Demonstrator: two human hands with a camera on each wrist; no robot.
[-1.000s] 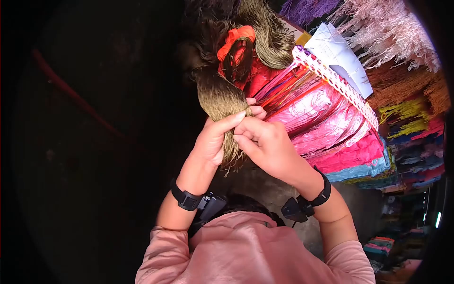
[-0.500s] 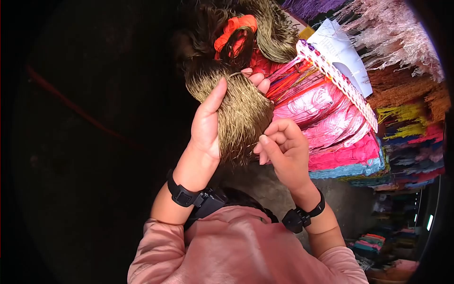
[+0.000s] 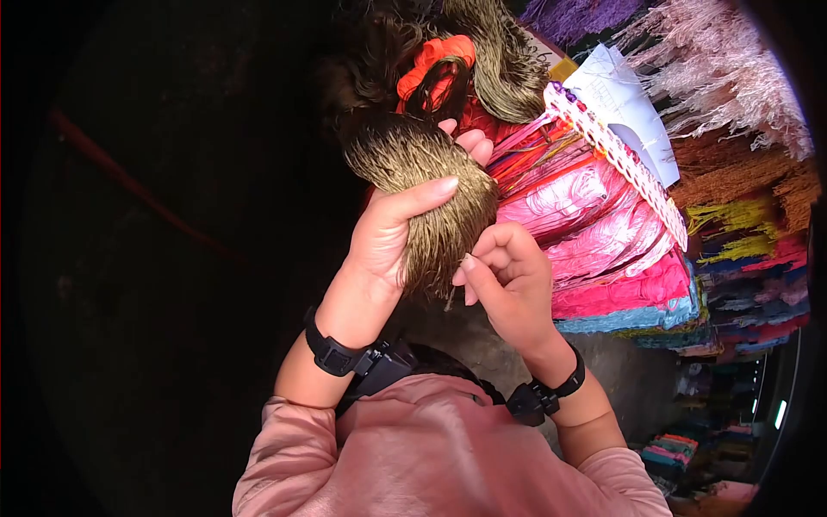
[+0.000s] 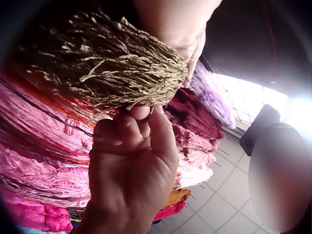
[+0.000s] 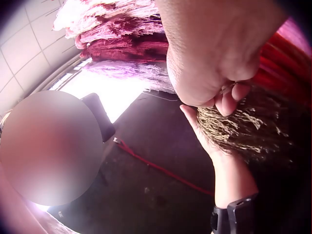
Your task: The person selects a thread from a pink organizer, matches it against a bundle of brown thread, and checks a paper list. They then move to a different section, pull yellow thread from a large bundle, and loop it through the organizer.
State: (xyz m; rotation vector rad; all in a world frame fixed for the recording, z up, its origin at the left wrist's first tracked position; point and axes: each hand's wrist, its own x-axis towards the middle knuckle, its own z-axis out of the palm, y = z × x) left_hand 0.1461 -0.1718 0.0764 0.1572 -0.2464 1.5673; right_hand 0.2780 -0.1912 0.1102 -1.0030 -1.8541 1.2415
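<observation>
A hank of olive-gold thread [image 3: 452,220] with loose, frayed ends lies across my left hand [image 3: 379,228]. The left thumb presses on its front, and the other fingertips show behind its far side. My right hand [image 3: 512,280] is at the hank's lower right edge, fingers curled and thumb tip against the forefinger. In the left wrist view the right thumb and fingertips are right at the frayed ends [image 4: 141,73], and a thin dark strand [image 4: 63,117] runs from that hand. The right wrist view shows the left palm [image 5: 202,131] under the hank.
Pink skeins [image 3: 594,207] hang beside the hands from a white and pink woven band [image 3: 616,146]. Behind are a coral-red tie [image 3: 431,65], a second olive hank [image 3: 500,60] and a white paper [image 3: 624,95]. Rows of coloured thread [image 3: 758,224] hang at right.
My right hand has moved from the middle of the hank down to its lower right edge. The left thumb lifted, the hank spread wider, and the thumb has come back down onto it.
</observation>
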